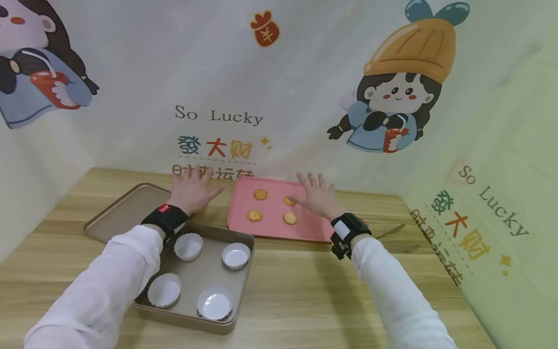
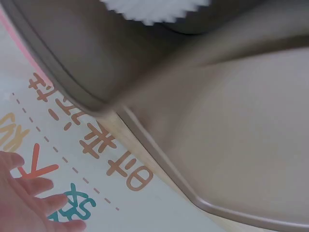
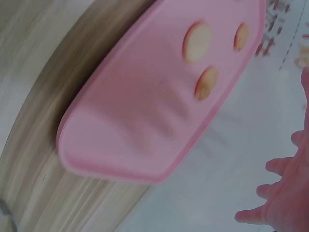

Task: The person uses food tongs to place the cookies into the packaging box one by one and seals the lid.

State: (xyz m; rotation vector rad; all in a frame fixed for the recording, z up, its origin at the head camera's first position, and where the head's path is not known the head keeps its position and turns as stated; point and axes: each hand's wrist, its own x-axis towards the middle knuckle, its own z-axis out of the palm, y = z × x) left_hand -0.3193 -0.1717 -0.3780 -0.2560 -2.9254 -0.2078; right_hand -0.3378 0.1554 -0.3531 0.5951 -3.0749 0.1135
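Observation:
Fingers spread, my left hand (image 1: 192, 191) hovers behind the square brown baking tin (image 1: 187, 317), between the flat brown lid (image 1: 122, 206) and the pink tray (image 1: 237, 213). Inside the tin sit several white fluted paper cups (image 1: 163, 291). My right hand (image 1: 319, 198) is spread above the right part of the pink tray and holds nothing; its shadow falls on the tray in the right wrist view. Several small round biscuits (image 1: 255, 215) lie on the tray, one partly covered by my right thumb in the head view. At the left wrist view's edge, the left fingers (image 2: 36, 186) are splayed.
A metal utensil with two arms, like tongs (image 1: 401, 248), lies on the wooden table (image 1: 296, 300) beyond my right wrist. Behind the table hangs a pale printed cloth (image 1: 301, 97) with cartoon figures and lettering; a similar cloth covers the right side.

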